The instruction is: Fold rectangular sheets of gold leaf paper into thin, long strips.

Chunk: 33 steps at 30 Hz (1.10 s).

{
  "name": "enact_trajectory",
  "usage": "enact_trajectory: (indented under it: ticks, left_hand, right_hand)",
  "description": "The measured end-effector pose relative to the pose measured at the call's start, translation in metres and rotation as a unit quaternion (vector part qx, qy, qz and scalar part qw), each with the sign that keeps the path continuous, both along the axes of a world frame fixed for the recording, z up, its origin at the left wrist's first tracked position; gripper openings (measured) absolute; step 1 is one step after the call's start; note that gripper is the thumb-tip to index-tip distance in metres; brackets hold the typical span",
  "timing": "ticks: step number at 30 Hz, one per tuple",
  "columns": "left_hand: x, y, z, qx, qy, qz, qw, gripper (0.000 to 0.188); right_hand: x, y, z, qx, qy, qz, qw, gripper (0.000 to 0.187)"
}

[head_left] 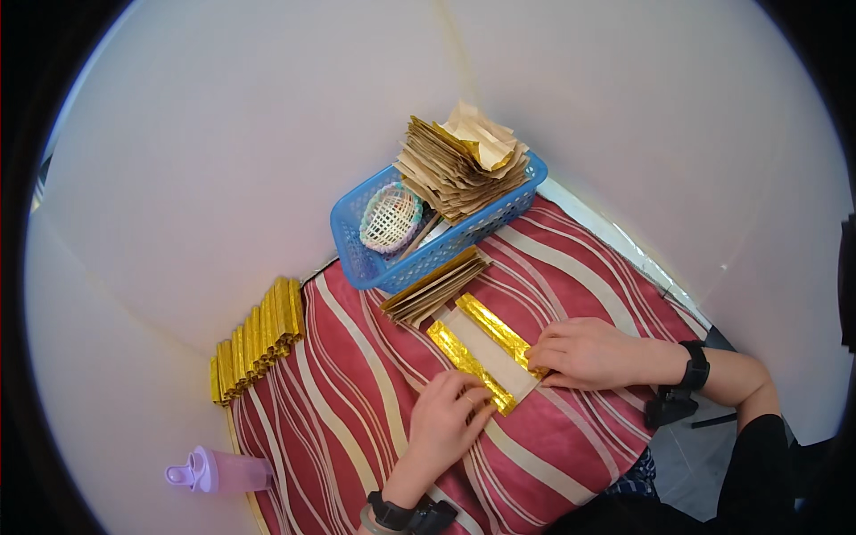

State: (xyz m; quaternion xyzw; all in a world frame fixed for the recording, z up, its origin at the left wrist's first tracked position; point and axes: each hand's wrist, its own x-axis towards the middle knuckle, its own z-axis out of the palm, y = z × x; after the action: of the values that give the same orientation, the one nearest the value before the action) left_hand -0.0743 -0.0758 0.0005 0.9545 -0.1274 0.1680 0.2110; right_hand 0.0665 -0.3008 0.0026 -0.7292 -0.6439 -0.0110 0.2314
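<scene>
A beige sheet of joss paper (492, 337) lies on the striped cloth in front of me, its two long sides folded inward as shiny gold strips. At the near end of the left strip, my left hand (450, 417) is closed, thumb and fingertips pinching the gold edge. My right hand (584, 354) has its fingers bent together over the near end of the right strip and grips it there. The fingertips partly cover both near corners. Just beyond the sheet, a small stack of folded papers (435, 287) leans against the basket.
A blue plastic basket (357, 275) at the back holds a thick paper stack (459, 169) and a small woven basket (390, 218). Rolled gold papers (259, 339) line the left edge of the red striped cloth (357, 374). A purple bottle (223, 471) stands near left. Pale walls enclose the far sides.
</scene>
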Motion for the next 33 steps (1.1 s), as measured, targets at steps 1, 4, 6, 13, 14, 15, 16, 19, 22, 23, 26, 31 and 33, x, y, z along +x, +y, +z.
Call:
enact_trajectory:
  ticks: [1,4,6,13,14,15,16,19,22,23,26,31,33]
  left_hand:
    - [-0.002,-0.001,-0.002,-0.054,0.040,-0.026,0.997,0.021]
    - [-0.004,-0.014,0.002,-0.047,0.035,-0.005,0.998,0.024]
    - [-0.005,-0.021,0.006,-0.009,0.029,0.012,0.999,0.023]
    - [-0.008,-0.022,0.000,0.009,0.006,0.052,0.999,0.014]
    - [-0.008,-0.021,-0.001,0.009,0.007,0.051,0.999,0.014]
    - [-0.009,-0.021,-0.003,-0.019,0.010,0.060,0.998,0.014]
    - [-0.009,-0.021,-0.005,-0.046,0.012,0.069,0.996,0.014]
    - [-0.009,-0.021,-0.008,-0.087,0.035,0.082,0.992,0.013]
    - [-0.009,-0.021,-0.007,-0.067,0.036,0.083,0.994,0.012]
    - [-0.010,-0.021,-0.006,-0.068,0.037,0.083,0.994,0.012]
    - [-0.013,-0.016,-0.001,-0.026,0.044,0.030,0.998,0.013]
    - [-0.017,-0.011,0.009,0.142,-0.040,0.074,0.986,0.024]
    - [-0.011,-0.009,0.007,0.138,-0.046,0.101,0.984,0.025]
  right_hand:
    - [0.002,0.001,0.000,0.000,0.001,0.001,1.000,0.026]
    - [0.011,0.002,0.000,0.007,-0.016,0.029,0.999,0.023]
    - [0.018,0.002,-0.003,0.047,-0.027,0.075,0.996,0.019]
    - [0.018,0.005,-0.004,0.085,-0.057,0.108,0.989,0.012]
    - [0.016,0.006,-0.004,0.071,-0.046,0.100,0.991,0.013]
    - [0.015,0.007,-0.004,0.057,-0.035,0.092,0.994,0.013]
    - [0.013,0.008,-0.002,0.056,-0.034,0.092,0.994,0.013]
    - [0.009,0.009,0.001,0.024,-0.023,0.070,0.997,0.014]
    - [0.011,0.010,-0.002,0.012,0.001,0.055,0.998,0.015]
    - [0.011,0.010,-0.002,0.005,0.003,0.056,0.998,0.014]
    - [0.014,0.007,-0.002,-0.010,0.013,0.062,0.998,0.015]
    - [0.013,0.000,0.005,-0.013,0.035,0.107,0.994,0.022]
    - [0.001,0.002,0.007,-0.029,0.037,0.119,0.992,0.026]
